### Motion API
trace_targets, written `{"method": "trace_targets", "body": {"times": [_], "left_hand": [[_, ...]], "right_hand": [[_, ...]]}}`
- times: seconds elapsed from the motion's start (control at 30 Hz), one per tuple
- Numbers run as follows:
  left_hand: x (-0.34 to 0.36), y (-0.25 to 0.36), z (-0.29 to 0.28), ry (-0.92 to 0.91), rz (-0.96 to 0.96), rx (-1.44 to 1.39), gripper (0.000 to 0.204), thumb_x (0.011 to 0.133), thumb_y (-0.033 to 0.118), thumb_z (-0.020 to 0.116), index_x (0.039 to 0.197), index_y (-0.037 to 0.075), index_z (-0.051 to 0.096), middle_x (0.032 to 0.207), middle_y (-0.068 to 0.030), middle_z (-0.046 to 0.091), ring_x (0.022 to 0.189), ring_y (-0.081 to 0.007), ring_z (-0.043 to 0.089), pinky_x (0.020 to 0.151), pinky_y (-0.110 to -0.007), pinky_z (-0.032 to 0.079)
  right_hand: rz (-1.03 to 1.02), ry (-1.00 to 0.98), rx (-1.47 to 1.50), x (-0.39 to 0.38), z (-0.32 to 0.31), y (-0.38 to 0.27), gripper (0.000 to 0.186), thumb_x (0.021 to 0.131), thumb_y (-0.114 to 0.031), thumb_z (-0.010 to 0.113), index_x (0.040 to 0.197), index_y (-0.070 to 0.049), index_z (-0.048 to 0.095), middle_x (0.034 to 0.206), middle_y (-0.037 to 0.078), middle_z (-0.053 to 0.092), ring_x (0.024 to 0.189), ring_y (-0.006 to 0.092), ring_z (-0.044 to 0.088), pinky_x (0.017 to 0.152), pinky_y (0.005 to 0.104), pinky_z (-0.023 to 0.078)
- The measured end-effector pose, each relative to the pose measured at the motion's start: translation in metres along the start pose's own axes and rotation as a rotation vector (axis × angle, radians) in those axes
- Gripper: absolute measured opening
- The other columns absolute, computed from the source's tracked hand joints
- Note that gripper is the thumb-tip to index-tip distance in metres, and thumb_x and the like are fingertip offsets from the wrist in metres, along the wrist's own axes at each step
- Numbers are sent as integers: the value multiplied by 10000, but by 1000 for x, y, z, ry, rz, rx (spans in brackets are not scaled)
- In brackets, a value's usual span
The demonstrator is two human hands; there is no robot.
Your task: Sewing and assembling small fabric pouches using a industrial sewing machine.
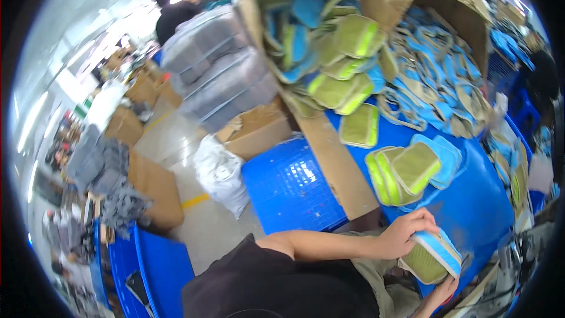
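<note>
Close to my body I hold an olive mesh fabric piece [428, 264] with a blue band and pale edging. My left hand [413, 232] bends its fingers over the upper edge. At the lower right corner, my right hand [445, 292] grips the same piece, its fingers partly hidden. Just beyond lies a small fanned stack of olive fabric pieces [415, 168] with bright yellow-green edges, and blue pieces [444, 156] show beside it. This stack rests on a blue table [471, 200]. A single olive piece [359, 126] lies farther back.
Large cardboard boxes at the back spill olive pieces [341, 91] and tangled blue-and-beige straps [435, 76]. A cardboard flap [338, 168] hangs at the table's left. Beyond it are a blue crate [288, 185], a white sack [220, 174] and grey bundles [220, 76]. Machine parts [512, 271] stand at right.
</note>
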State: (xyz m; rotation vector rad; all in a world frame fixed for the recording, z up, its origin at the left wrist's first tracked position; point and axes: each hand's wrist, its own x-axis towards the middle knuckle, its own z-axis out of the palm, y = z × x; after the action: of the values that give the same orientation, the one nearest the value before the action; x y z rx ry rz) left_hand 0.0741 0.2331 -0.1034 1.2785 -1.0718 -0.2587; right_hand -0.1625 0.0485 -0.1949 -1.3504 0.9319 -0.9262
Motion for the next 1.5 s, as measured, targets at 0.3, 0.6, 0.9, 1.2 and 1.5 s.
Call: {"method": "trace_targets", "body": {"times": [0.3, 0.6, 0.9, 1.2, 1.5], "left_hand": [[-9, -4, -40, 287, -254, -70, 348, 898, -111, 568, 1205, 7, 684, 1176, -123, 621, 1140, -241, 625, 995, -343, 477], [-11, 8, -13, 100, -84, 126, 476, 727, -165, 574, 1129, 50, 710, 1137, -161, 651, 1145, -354, 617, 1027, -425, 488], [34, -64, -3, -117, -194, 407, 516, 778, -198, 519, 1162, 43, 763, 1175, -175, 659, 1110, -332, 660, 968, -376, 520], [60, -64, 1, -66, -262, 113, 571, 898, 3, 714, 1449, 39, 569, 1501, -146, 512, 1354, -263, 546, 1055, -379, 509], [144, 41, -42, 143, 386, 135, 699, 1004, 433, 527, 1601, 102, 376, 1609, -254, 409, 1456, -443, 447, 1161, -574, 401]], "right_hand": [[91, -336, -356, -57, 53, -100, 977, 834, -206, 875, 1612, -14, 315, 1516, 203, 509, 1293, 327, 515, 1139, 493, 378], [-16, -51, -264, -24, -7, 4, 769, 803, 3, 582, 1552, -1, 408, 1515, 173, 483, 1446, 295, 432, 1207, 425, 345], [280, -356, -203, 24, 23, -32, 326, 1070, -353, 575, 1066, -43, 672, 702, -29, 607, 529, 66, 538, 474, 267, 435], [201, -33, 453, 149, 37, -52, 490, 1048, -367, 640, 1391, -35, 528, 1197, 101, 646, 990, 200, 669, 728, 332, 532], [352, -317, 270, 80, 94, -64, 621, 1064, -323, 621, 1561, -23, 400, 1542, 141, 505, 1250, 270, 623, 938, 379, 539]]}}
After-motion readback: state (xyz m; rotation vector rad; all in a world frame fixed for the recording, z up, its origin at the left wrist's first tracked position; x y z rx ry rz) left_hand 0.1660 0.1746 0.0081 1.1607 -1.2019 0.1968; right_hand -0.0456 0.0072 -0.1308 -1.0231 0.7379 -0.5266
